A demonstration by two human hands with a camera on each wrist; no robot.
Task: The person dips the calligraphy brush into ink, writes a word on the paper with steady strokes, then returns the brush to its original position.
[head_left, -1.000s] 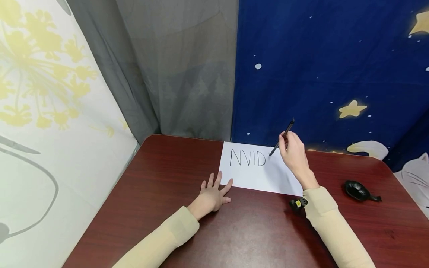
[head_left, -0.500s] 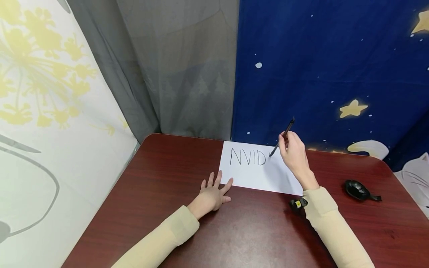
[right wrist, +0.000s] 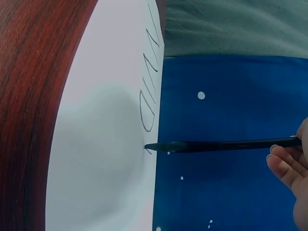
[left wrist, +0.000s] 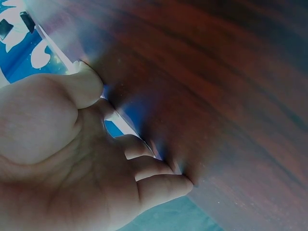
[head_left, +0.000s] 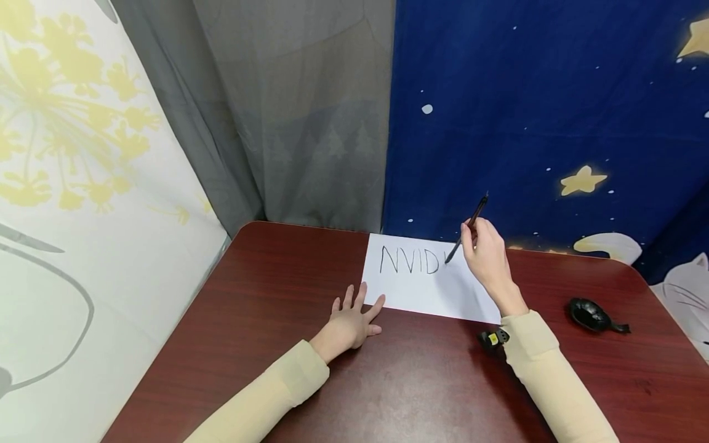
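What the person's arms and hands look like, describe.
The left sleeve and right sleeve are plain pale cream, with wide cuffs; the left hand and right hand are ungloved. A black device with a yellow mark shows beside the right cuff.

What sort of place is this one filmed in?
Probably an indoor booth: a brown table backed by a grey curtain and a blue star-print curtain, with a flower-print cloth at left.

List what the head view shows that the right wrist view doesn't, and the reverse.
Only the head view: the left hand, black oval object and cream sleeves.
Only the right wrist view: fingertips of the right hand curled beside the dark pen, hidden in the head view.
Both: the right hand, dark pen, lettered white paper, table and blue curtain.
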